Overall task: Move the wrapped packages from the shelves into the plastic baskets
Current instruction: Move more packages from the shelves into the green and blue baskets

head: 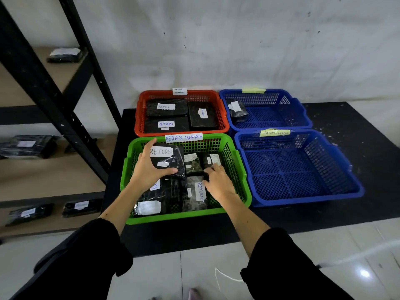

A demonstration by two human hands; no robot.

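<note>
My left hand (pixel 149 169) grips a black wrapped package (pixel 167 160) with a white RETURN label, held inside the green basket (pixel 240 169) at its far left. My right hand (pixel 218 180) rests on a small black package (pixel 213 161) at the basket's far right, fingers curled over its near edge. Several more black packages lie in the green basket. The red basket (pixel 138 113) behind it holds three labelled packages. One small package (pixel 238 111) lies in the far blue basket (pixel 303 113). More packages (pixel 65 54) wait on the shelves at left.
A near blue basket (pixel 355 182) sits right of the green one, with nothing in it. All baskets stand on a black mat (pixel 350 135) against a white wall. The black metal shelf frame (pixel 54 94) rises at left. Tiled floor lies below.
</note>
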